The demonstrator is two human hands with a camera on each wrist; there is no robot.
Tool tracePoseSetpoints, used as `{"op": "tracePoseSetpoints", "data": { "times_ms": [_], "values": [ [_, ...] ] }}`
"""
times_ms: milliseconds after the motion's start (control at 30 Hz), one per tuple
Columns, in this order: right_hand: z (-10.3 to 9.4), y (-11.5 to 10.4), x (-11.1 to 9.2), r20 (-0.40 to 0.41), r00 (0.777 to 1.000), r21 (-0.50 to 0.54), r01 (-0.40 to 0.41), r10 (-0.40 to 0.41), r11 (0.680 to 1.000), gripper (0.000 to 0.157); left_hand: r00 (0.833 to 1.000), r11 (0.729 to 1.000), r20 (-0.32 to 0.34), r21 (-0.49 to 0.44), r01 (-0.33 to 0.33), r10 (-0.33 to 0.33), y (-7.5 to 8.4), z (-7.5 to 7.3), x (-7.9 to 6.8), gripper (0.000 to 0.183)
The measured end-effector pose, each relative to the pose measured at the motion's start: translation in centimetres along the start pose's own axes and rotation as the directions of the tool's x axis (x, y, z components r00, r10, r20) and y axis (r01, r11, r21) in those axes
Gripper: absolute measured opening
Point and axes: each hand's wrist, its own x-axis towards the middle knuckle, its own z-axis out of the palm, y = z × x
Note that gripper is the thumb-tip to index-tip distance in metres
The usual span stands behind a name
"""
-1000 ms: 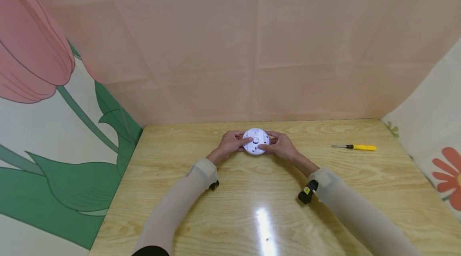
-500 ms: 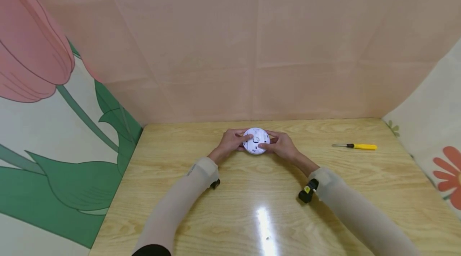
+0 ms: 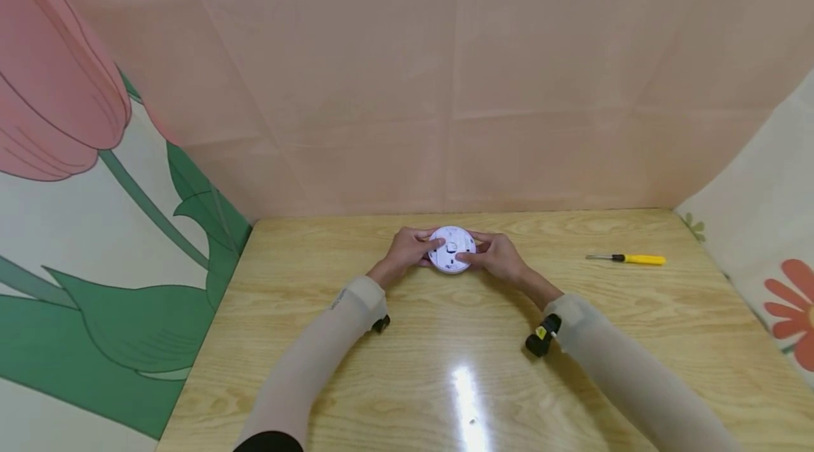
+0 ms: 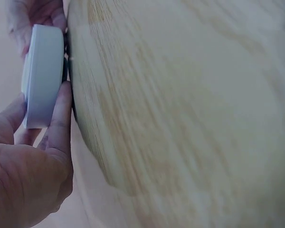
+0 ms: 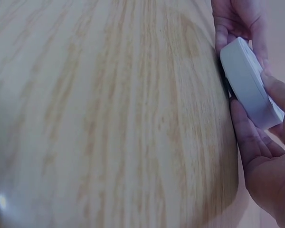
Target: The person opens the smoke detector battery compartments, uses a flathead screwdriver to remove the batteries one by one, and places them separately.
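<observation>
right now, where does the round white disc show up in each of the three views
Head: the white disc is just right of and below the centre, between the left hand and the right hand.
Left wrist: the white disc is at the upper left, seen edge-on.
Right wrist: the white disc is at the upper right, its edge tilted.
Shared landmark: the wood-grain table, in all three views.
</observation>
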Motion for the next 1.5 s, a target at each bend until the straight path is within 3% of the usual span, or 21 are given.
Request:
{"op": "tracePoseSetpoints", "data": {
  "times_ms": [400,667,1200,1500],
  "values": [
    [-0.18,-0.21,0.19,0.017,0.999,-0.004,-0.027,0.027,1.000,0.068,0.999,0.999,0.034,-0.037,0.025,-0.024,-0.13,-0.33,0.30,0.041],
    [-0.36,-0.49,0.41,0.066,0.997,0.122,-0.047,0.039,0.991,0.062,0.997,0.998,0.070,-0.045,0.042,-0.039,-0.10,-0.63,0.35,0.043],
    [-0.59,-0.62,0.44,0.103,0.994,0.132,-0.038,0.024,0.990,0.059,0.996,0.997,0.062,-0.035,0.070,-0.068,0.18,-0.74,0.05,0.043],
    [-0.24,-0.76,0.21,0.048,0.998,0.123,-0.056,0.050,0.991,0.062,0.995,0.996,0.077,-0.054,0.072,-0.068,-0.01,-0.77,0.33,0.043]
  ]
}}
